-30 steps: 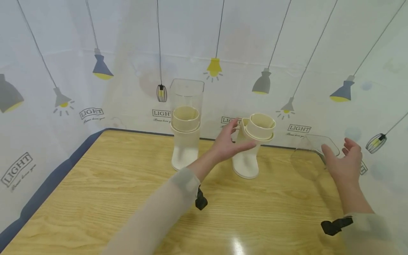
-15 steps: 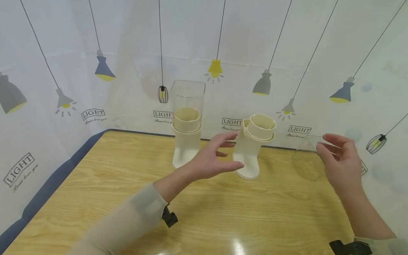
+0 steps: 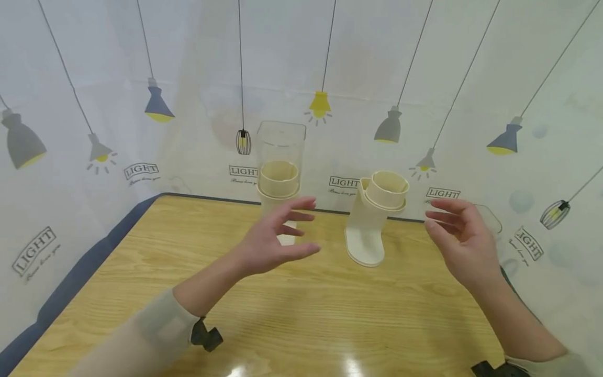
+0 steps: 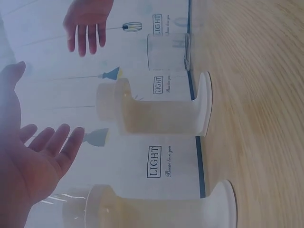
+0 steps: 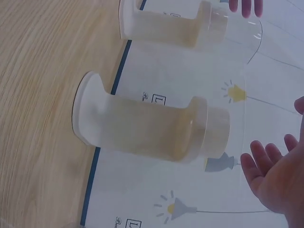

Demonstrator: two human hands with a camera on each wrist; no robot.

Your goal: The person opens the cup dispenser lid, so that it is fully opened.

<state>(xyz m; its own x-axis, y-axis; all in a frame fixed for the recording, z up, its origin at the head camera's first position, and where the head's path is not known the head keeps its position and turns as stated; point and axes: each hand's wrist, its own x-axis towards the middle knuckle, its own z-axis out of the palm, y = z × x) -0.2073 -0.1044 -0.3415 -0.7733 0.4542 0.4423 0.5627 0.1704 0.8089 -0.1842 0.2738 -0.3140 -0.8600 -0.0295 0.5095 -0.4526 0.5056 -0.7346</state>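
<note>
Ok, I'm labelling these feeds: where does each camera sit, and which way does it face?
Head: worn on the head, facing forward and down at the table; left hand, right hand and sleeves show.
Left wrist: on that wrist, facing the separate clear container, bare stand and clear-topped stand; both hands show.
Right wrist: on that wrist, facing both stands; right hand and part of the left hand show.
Shared: both wrist views show both stands, sideways.

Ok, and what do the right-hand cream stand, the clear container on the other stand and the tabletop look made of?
Right-hand cream stand: probably molded plastic, smooth satin; even color, rounded edges.
Clear container: transparent plastic or perhaps glass, glossy; the backdrop shows through.
Tabletop: wood or wood-look laminate, somewhat glossy; grain streaks and glare spots.
</note>
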